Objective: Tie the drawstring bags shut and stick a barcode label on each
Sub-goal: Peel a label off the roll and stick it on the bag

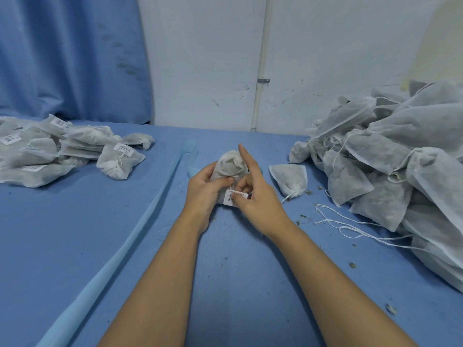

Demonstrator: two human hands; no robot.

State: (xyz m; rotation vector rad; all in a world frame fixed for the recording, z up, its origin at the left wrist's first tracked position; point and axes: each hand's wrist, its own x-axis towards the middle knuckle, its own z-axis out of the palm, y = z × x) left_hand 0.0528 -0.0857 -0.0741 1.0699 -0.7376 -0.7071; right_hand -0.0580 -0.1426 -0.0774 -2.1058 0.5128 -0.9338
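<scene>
A small white drawstring bag [229, 164] sits at the table's middle, its neck gathered. My left hand [206, 189] grips it from the left, thumb on its front. A white barcode label [234, 198] lies on the bag's lower part. My right hand [255, 194] pinches that label between thumb and bent fingers, with the index finger pointing straight up. The bag's lower half is hidden behind both hands.
A pile of labelled bags [50, 151] lies at the left. A big heap of unlabelled bags [400, 176] fills the right, one tied bag [290, 180] lying apart beside it. Loose white strings [350, 226] and herb crumbs are scattered on the blue table cloth [100, 221].
</scene>
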